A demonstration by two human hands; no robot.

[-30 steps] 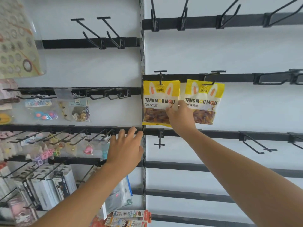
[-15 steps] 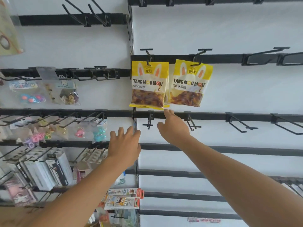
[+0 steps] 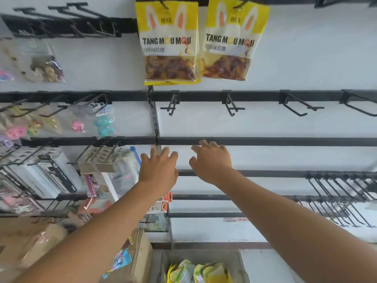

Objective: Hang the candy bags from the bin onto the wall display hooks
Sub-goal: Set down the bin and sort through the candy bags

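Clear plastic packets (image 3: pixel 102 121) of small trinkets crowd the wire pegs at 9 o'clock, soft and crinkled. Just right of them, near centre, the left hand (image 3: pixel 158 168) hangs with fingers spread and straight, holding nothing. At 12 o'clock two glossy yellow candy bags (image 3: pixel 169 43) hang side by side with their edges overlapping. They are flat pouches with a clear window showing brown gummies, and extra yellow edges under the left one suggest more bags behind it. At 6 o'clock a dull, translucent bin (image 3: pixel 204 254) holds yellow-green bags (image 3: pixel 212 271), puffed and creased. A second ago the right hand (image 3: pixel 211 162) was touching the hung pouches. It has since dropped to beside the left hand, fingers loose and empty, and the view has tipped down towards the bin. I judge that placement done and the next bag due from the bin. From centre round to 3 o'clock, thin black metal hooks (image 3: pixel 232 107) with crossbar tips stand bare.
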